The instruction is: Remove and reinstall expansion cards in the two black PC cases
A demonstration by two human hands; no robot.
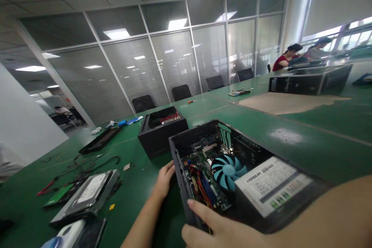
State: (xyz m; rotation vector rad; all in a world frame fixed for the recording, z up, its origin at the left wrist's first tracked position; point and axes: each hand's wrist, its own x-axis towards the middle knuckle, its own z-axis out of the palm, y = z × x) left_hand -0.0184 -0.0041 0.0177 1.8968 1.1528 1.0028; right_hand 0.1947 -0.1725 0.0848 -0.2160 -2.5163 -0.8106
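Lower right of centre, an open computer case (180, 180) on the tabletop (247, 124) holds a blue fan (229, 170) and power supply (270, 186). Open side up, its long axis runs upper left to lower right. The left hand (165, 178) touches its left wall, the right hand (216, 226) its rim; whether either grip pinches, I cannot tell.

PC case (178, 174) & 2nd case (157, 141): dark matt metal, by looks. Fan (228, 170): smooth blue plastic, slight sheen. PSU label (269, 182): smooth, paper-like. HDD (68, 210): bare metal, satin. Tabletop (308, 155): smooth, glossy. Brown sheet (279, 102): matt, cardboard-like.
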